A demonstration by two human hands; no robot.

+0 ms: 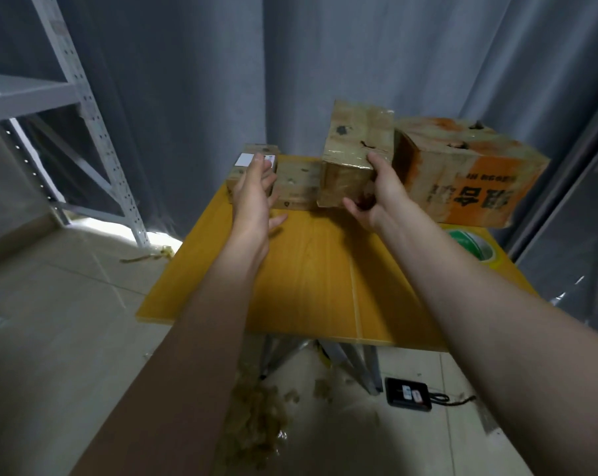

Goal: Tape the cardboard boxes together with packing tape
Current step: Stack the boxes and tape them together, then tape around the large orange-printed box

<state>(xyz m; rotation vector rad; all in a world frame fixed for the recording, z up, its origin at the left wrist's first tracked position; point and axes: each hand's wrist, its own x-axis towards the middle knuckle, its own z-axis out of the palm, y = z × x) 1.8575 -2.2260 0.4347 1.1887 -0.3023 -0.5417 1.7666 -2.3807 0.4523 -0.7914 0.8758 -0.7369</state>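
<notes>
Partly hidden things are noted first. The roll of tape [476,247] at the right edge of the tabletop [307,276] is cut off by the right forearm and by the orange box [469,173] above it, so only a green and yellowish arc can be seen. The print on the orange box is turned upside down and cannot be read. The near face of the labelled box [247,160], at the far left corner, is covered by the left hand [256,201]. The low box [297,187] beside it is shut in between that hand and the taped box [356,146]. How the taped box is seated cannot be told; its lower right corner is masked by the right hand [376,197].

The left hand is held released, with fingers straight and slightly spread and the thumb stuck out to the right. Its fingertips overlap the labelled box, but contact cannot be confirmed.

The taped box is grasped by the right hand at its near right corner, with the fingers curled over the top edge and the thumb laid under the near face. All four boxes are lined up along the far edge of the tabletop, the orange one at the far right corner.

On the floor below, crumpled tape scraps [256,417] and a black device [408,394] with a cord are seen.
</notes>
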